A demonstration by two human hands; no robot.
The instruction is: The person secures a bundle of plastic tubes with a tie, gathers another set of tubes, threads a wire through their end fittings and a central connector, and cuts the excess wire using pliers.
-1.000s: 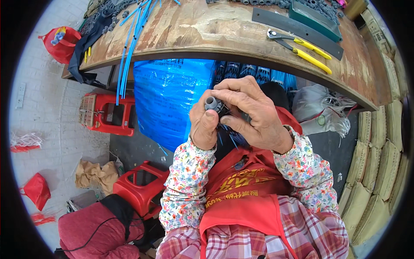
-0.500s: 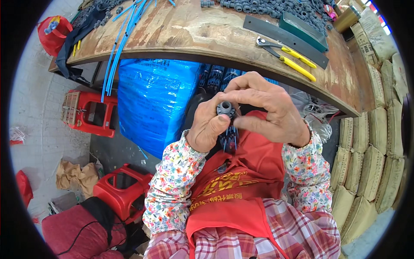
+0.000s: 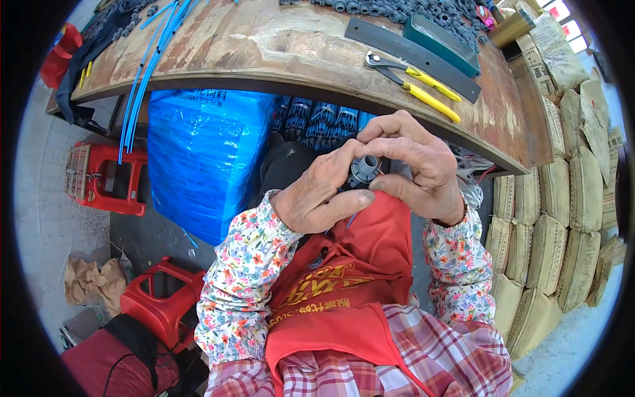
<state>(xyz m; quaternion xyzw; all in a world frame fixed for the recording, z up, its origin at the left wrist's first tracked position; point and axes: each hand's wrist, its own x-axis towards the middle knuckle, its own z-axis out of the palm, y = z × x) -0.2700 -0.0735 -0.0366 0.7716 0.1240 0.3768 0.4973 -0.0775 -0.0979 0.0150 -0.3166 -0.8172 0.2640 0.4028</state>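
Note:
Between my hands, in front of the red apron, is a dark grey plastic pipe fitting (image 3: 368,165), its round hollow end facing up. A thin pale ring or wire seems to circle its wider ribbed part. My left hand (image 3: 324,188) grips it from the left, thumb stretched along the near side. My right hand (image 3: 420,165) curls over from the right, fingertips at the far rim and thumb tip against the near side. The fitting's lower part is hidden by the hands. A short bit of blue rod (image 3: 352,217) shows just beneath.
Ahead stands a wooden workbench (image 3: 264,49) with heaped grey fittings (image 3: 423,20), yellow-handled pliers (image 3: 430,92), a green tray (image 3: 443,46) and long blue rods (image 3: 149,79). Under it sit a blue sack (image 3: 205,152) and black-and-blue bundles (image 3: 324,122). Red stools (image 3: 165,298) stand left; stacked sacks (image 3: 549,245) right.
The view has swung right. My hands have turned the fitting so its ribbed side shows more, and my right fingers have closed in on it. The blue rod tips below are mostly covered.

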